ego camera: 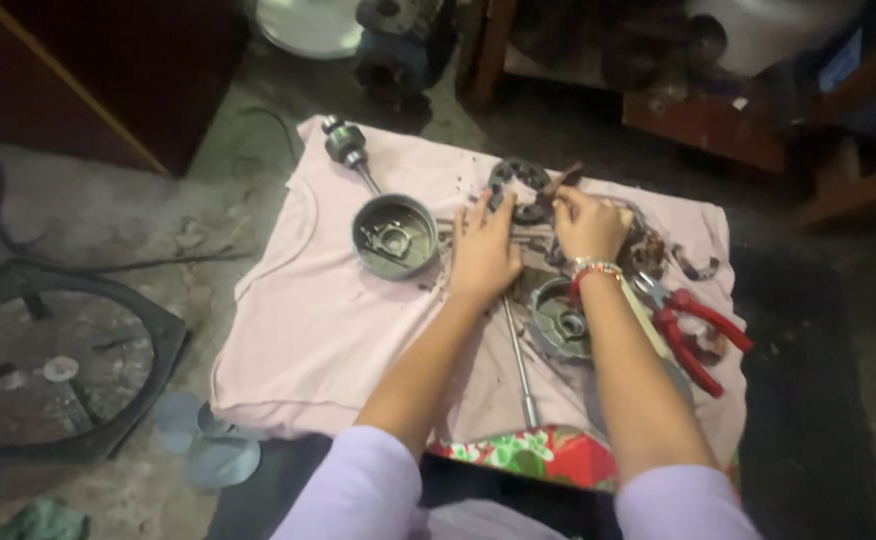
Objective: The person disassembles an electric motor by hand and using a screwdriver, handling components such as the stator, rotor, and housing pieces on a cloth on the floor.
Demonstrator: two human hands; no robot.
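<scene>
My left hand (483, 250) lies flat with spread fingers on the pink cloth (308, 320), its fingertips by a dark round stator ring (520, 186). My right hand (590, 225), with a beaded band at the wrist, is closed on a small brown-handled tool (561, 182) that touches the ring. A grey round motor cover (394, 236) sits left of my left hand. A second metal housing (558, 318) lies between my forearms, beside a long steel rod (520, 360).
A rotor on a shaft (346, 146) lies at the cloth's far left corner. Red-handled pliers (696, 328) rest at the right. A black fan frame (53, 360) sits on the concrete floor at left. Wooden furniture (108, 70) and dark machine parts (398, 45) stand beyond.
</scene>
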